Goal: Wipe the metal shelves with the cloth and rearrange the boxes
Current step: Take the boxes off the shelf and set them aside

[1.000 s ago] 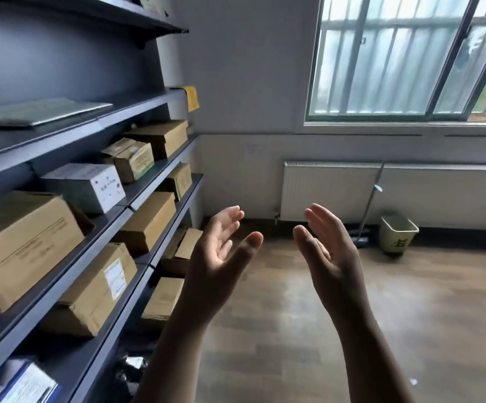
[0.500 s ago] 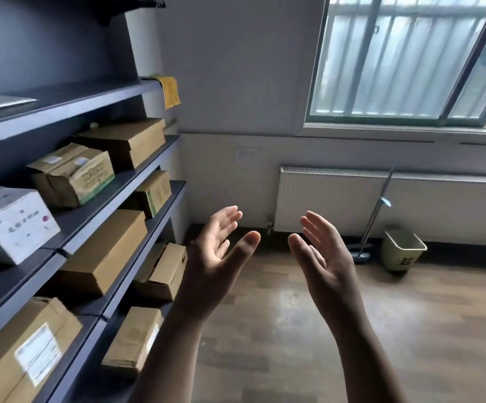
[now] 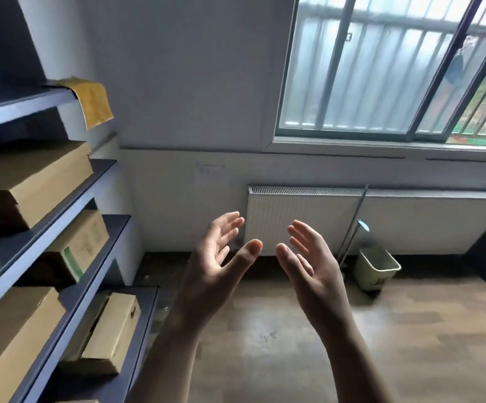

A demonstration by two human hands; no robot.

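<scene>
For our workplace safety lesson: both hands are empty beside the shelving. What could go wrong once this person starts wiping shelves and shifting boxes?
1. The yellow cloth hangs over the end of the upper shelf; a careless tug might drop it to the floor.
2. The askew box on a low shelf sits close to the front edge, so wiping beside it could knock it off.

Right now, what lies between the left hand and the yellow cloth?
Nothing in the way: the head view shows only bare wall behind the gap between the open left hand and the cloth draped over the shelf end.
</scene>
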